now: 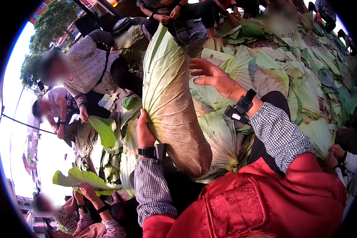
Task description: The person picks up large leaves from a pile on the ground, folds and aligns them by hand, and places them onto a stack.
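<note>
left hand (146, 135), fingers hidden behind leaf (172, 115)

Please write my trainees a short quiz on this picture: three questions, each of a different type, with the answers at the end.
1. Multiple choice. What does the camera wearer's left hand hold?
A) a knife
B) a large folded leaf
C) a woven basket

2. True or false. The wearer's right hand is clenched in a fist.

3. Fill in the blank. The garment over the wearer's chest is coloured ____.

Key: 1. B; 2. False, it is open; 3. Red.
</note>
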`<state>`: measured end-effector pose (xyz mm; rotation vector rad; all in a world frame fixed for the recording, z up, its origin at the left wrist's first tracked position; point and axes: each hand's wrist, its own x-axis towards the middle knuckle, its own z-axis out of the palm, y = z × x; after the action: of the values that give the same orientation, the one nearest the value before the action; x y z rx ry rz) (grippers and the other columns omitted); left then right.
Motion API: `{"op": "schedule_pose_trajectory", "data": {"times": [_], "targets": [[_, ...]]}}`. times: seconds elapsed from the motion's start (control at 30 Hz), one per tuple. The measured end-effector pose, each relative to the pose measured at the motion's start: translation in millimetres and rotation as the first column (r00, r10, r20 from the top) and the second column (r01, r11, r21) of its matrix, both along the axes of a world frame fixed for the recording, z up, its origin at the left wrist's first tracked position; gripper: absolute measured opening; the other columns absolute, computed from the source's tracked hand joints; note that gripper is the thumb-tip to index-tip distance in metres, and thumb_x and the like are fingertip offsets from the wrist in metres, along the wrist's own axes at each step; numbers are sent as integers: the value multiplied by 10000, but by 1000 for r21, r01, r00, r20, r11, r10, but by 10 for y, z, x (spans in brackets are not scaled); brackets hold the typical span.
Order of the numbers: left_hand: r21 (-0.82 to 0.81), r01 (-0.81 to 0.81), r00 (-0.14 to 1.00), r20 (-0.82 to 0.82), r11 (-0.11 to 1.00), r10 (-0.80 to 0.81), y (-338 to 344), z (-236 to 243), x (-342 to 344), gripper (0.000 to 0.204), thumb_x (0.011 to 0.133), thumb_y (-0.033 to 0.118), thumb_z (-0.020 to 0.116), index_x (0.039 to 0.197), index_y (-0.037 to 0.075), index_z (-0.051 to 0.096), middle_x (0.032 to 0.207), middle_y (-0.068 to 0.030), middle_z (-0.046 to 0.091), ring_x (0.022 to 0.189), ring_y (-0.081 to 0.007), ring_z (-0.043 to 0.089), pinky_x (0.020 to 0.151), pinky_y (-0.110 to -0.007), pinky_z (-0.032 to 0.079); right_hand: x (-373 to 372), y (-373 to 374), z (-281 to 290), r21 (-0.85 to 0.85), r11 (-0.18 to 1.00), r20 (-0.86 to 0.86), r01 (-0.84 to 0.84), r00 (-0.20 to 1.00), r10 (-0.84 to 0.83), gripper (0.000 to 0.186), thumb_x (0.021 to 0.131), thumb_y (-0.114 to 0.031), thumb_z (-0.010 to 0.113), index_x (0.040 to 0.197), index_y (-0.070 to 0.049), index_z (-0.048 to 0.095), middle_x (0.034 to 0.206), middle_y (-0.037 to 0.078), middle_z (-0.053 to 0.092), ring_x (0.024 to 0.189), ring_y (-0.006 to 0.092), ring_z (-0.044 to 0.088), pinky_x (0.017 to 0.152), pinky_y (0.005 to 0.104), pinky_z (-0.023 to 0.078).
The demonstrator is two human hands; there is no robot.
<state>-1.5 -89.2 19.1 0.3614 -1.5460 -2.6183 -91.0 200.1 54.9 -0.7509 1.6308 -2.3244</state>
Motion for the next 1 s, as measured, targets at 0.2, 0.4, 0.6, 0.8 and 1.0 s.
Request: {"op": "schedule_pose_trajectory", "data": {"times": [0.2,0.4,0.6,0.8,1.0], "targets": [[-110,22,994,107,994,-11,5,-136,-40,502,901,408,572,1173,-14,562,1105,-73,619,968,-154,591,881,-287,450,-39,113,-74,-32,998,167,-62,984,67,538,791,-125,646,1288,-4,479,1171,51,584,1098,129,510,984,279,359],[-63,-33,989,143,997,42,39,-286,-158,463,903,374,584,1157,-13,575,1113,-67,613,973,-154,586,889,-288,449,-96,176,-304,252,968,220,-19,975,-38,403,811,-66,633,1198,7,548,1085,19,625,950,83,574,860,232,449],[-6,-7,989,149,1000,8,58,-362,-108,360,936,311,544,1131,11,585,1097,-48,611,979,-142,570,885,-288,440,-87,272,-207,47,998,245,44,968,-54,321,829,-63,590,1140,19,575,991,15,637,838,76,579,800,219,459],[-16,124,976,183,992,-119,78,-470,-9,323,959,310,459,1125,55,567,1048,-29,611,917,-151,579,764,-316,476,-64,294,-182,27,997,234,70,969,-75,333,838,-82,575,1155,21,572,996,7,629,878,69,561,821,216,440],[-113,267,938,258,957,-231,187,-475,91,339,968,294,416,1166,36,512,1117,-84,587,981,-226,581,822,-418,487,-167,327,-295,144,983,181,117,973,-142,311,827,-61,557,1124,25,593,983,5,626,877,69,558,826,216,437]]}}
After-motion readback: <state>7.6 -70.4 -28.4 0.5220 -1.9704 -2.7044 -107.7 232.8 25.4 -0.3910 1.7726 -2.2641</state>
